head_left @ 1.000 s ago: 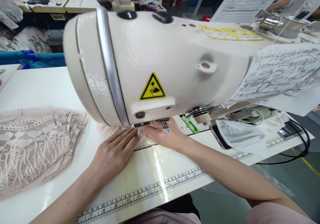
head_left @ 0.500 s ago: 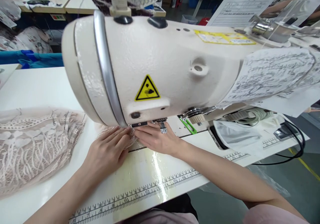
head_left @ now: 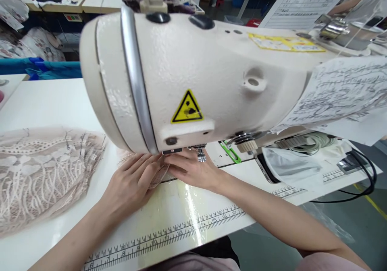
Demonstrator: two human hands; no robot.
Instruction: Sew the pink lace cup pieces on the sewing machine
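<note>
A cream sewing machine head (head_left: 193, 77) with a yellow warning sticker (head_left: 186, 108) fills the middle of the view and hides the needle area. Under its front edge my left hand (head_left: 133, 180) lies flat, fingers stretched out, on a small piece of pale pink lace (head_left: 161, 173). My right hand (head_left: 193, 168), with a ring on one finger, presses flat on the same lace from the right. The fingertips of both hands meet just below the machine head. A larger pile of pink lace fabric (head_left: 39, 174) lies on the white table (head_left: 45, 106) to the left.
A printed ruler strip (head_left: 169, 234) runs along the table's front edge. Green snips (head_left: 230, 152), a phone and white cloth (head_left: 287, 166) and a black cable (head_left: 363, 182) lie to the right. Patterned paper sheets (head_left: 341, 89) hang off the machine. Other worktables and fabric stand behind.
My left fingers have curled slightly and shifted right over the small lace piece, which has bunched a little. The view has shifted slightly.
</note>
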